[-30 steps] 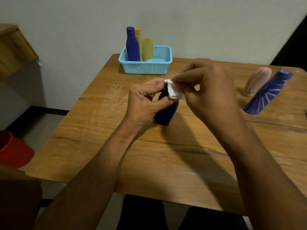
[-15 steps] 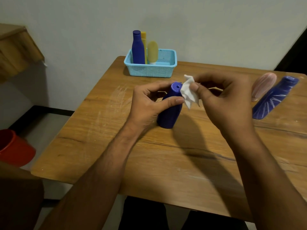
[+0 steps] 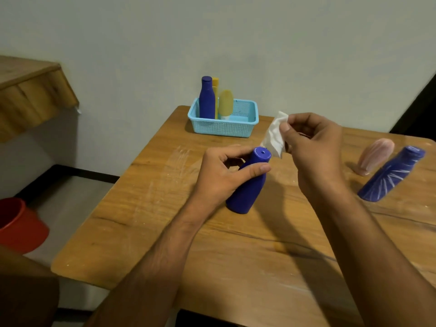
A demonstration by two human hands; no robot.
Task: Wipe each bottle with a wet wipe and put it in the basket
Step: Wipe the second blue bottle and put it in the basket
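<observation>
My left hand (image 3: 224,175) grips a dark blue bottle (image 3: 247,190) around its neck; the bottle stands tilted on the wooden table (image 3: 236,251). My right hand (image 3: 313,149) pinches a crumpled white wet wipe (image 3: 274,135) just above and right of the bottle's cap, not touching it. At the far edge a light blue basket (image 3: 226,129) holds a blue bottle (image 3: 207,97), a yellow bottle (image 3: 215,90) and a pale yellow bottle (image 3: 225,103). On the right stand a pink bottle (image 3: 375,159) and a blue bottle with white streaks (image 3: 391,175).
The table's far edge meets a pale wall. A red bucket (image 3: 18,227) sits on the floor at the left. A wooden shelf corner (image 3: 30,90) juts out at the upper left.
My right hand has lifted the wipe off the bottle's cap and drawn it up and to the right. The left hand keeps its hold on the bottle.
</observation>
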